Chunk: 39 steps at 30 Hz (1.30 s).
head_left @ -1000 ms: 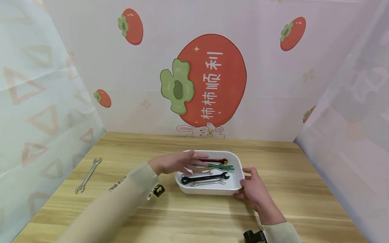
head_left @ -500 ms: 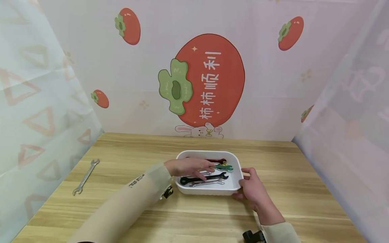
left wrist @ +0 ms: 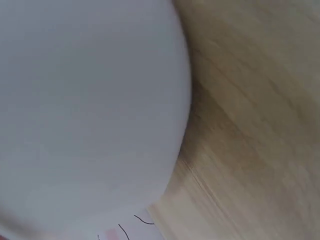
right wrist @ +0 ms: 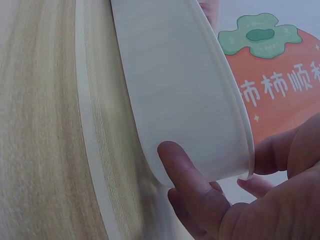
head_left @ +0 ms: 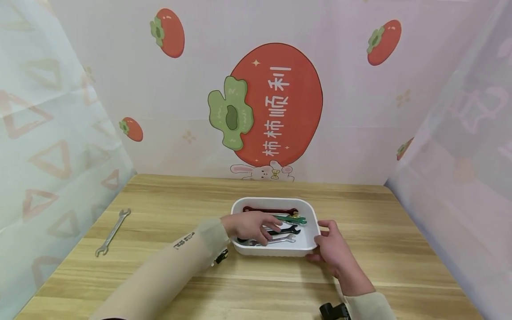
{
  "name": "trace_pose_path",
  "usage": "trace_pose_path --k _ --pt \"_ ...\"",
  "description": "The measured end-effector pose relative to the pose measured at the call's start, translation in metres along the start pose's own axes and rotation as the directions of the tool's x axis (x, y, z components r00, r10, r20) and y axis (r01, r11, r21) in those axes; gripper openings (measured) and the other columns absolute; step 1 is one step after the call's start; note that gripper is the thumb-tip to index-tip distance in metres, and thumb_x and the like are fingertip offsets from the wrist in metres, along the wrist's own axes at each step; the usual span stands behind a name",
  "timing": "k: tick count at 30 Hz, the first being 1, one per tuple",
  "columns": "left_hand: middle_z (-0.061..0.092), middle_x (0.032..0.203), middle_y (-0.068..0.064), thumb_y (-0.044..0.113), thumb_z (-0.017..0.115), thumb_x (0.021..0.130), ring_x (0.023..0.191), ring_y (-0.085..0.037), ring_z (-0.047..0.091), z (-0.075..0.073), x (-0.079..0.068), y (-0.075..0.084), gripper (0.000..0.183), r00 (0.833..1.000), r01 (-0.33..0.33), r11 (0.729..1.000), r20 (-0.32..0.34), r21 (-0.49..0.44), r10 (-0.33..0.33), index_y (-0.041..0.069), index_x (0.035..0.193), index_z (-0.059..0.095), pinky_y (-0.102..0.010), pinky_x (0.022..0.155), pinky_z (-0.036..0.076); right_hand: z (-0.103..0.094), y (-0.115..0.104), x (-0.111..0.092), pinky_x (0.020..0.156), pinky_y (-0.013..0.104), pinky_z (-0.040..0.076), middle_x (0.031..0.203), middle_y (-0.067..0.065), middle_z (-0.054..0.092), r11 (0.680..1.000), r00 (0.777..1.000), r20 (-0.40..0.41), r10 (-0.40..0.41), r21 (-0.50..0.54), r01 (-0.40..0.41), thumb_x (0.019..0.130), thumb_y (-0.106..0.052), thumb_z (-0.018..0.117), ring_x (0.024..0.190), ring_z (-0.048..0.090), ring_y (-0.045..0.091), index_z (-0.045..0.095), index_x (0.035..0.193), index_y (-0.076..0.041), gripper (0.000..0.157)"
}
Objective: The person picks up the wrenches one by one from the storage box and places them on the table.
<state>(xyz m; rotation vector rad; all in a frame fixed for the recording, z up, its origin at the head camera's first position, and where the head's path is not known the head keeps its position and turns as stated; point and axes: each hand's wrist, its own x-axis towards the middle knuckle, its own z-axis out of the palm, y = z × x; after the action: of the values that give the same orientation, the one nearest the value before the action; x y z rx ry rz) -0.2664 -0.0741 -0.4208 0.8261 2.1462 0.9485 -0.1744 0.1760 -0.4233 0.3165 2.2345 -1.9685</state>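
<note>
In the head view, a white tray (head_left: 276,252) holds several wrenches. Among them are a dark red wrench (head_left: 270,210) at the back, a green wrench (head_left: 294,219), a black wrench (head_left: 290,230) and a silver wrench (head_left: 285,239) at the front. My left hand (head_left: 251,225) reaches in over the tray's left side, thumb and fingers spread apart above the black and silver wrenches, hiding parts of them. Whether it touches one is unclear. My right hand (head_left: 335,251) grips the tray's right end; in the right wrist view its fingers (right wrist: 187,185) press the outer wall.
Another silver wrench (head_left: 113,232) lies alone on the wooden table (head_left: 180,200) at the left. A printed cloth backdrop (head_left: 344,146) stands behind the table, with side sheets left and right. In the left wrist view, the tray wall (left wrist: 90,110) fills much of the picture.
My left hand has moved right and slightly toward the tray's front, lower among the wrenches, uncovering the dark red one. The right hand stays on the tray, which has not visibly moved.
</note>
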Motion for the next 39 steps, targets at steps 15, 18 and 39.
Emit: trace_pose_path --k 15,18,39 --pt "0.067 0.104 0.016 -0.001 0.075 0.085 0.092 0.001 0.061 0.012 0.010 -0.007 0.063 0.994 -0.057 0.964 -0.079 0.260 0.080 0.013 0.143 0.056 -0.022 0.088 0.049 -0.001 0.000 -0.001 0.070 0.050 0.058 0.134 0.033 0.037 1.000 1.000 -0.001 -0.004 -0.019 0.004 0.102 0.002 0.037 0.093 0.064 0.036 0.023 0.149 -0.002 0.049" --pt "0.066 0.100 0.016 -0.002 0.074 0.083 0.088 0.000 0.061 0.015 0.013 -0.009 0.063 0.991 -0.060 0.960 -0.098 0.275 0.090 0.012 0.141 0.057 -0.020 0.083 0.050 0.000 0.000 -0.001 0.070 0.050 0.058 0.135 0.033 0.036 1.000 1.000 0.000 -0.002 -0.017 0.002 0.102 0.002 0.037 0.093 0.064 0.037 0.023 0.149 -0.002 0.049" --pt "0.065 0.097 0.015 -0.002 0.071 0.085 0.079 -0.002 0.055 0.021 0.012 0.003 0.050 0.982 -0.094 0.846 -0.091 0.525 0.166 0.017 0.131 0.066 -0.017 0.073 0.046 -0.001 0.002 -0.002 0.069 0.050 0.058 0.132 0.033 0.037 1.000 1.000 -0.003 -0.017 -0.026 0.017 0.101 0.004 0.036 0.093 0.064 0.039 0.024 0.148 -0.002 0.049"
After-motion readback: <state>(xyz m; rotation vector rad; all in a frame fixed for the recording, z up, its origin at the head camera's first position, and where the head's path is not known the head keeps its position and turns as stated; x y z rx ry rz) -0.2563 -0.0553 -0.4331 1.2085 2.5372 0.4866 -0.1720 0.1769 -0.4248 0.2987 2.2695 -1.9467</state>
